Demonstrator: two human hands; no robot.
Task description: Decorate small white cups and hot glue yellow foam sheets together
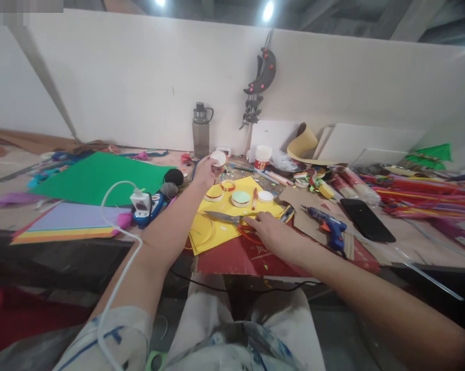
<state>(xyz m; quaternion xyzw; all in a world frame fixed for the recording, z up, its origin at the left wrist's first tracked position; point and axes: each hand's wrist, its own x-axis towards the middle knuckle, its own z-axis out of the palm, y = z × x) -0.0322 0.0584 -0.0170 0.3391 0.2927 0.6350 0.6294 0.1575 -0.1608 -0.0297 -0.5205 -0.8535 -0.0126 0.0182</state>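
Note:
My left hand (205,174) reaches to the back of the table, its fingers closed on a small round white disc (219,158) with a coloured edge. Near the front, my right hand (270,231) has its fingers at the red handles of the scissors (225,217), whose blades point left over yellow sheets (217,239). On those sheets lie a round piece with a pale green top (240,198), a white disc (265,196), a yellow and red ring (228,185) and a red pen (254,198). Another round piece (212,197) is partly hidden by my left forearm.
A blue glue gun (332,225) and a black phone (367,220) lie to the right, before bundled coloured strips (429,196). Behind stand a bottle (201,133) and a paper cup (262,157). Leftward are a green sheet (108,180) and a plugged-in charger (141,201); its white cable (120,278) crosses my left arm.

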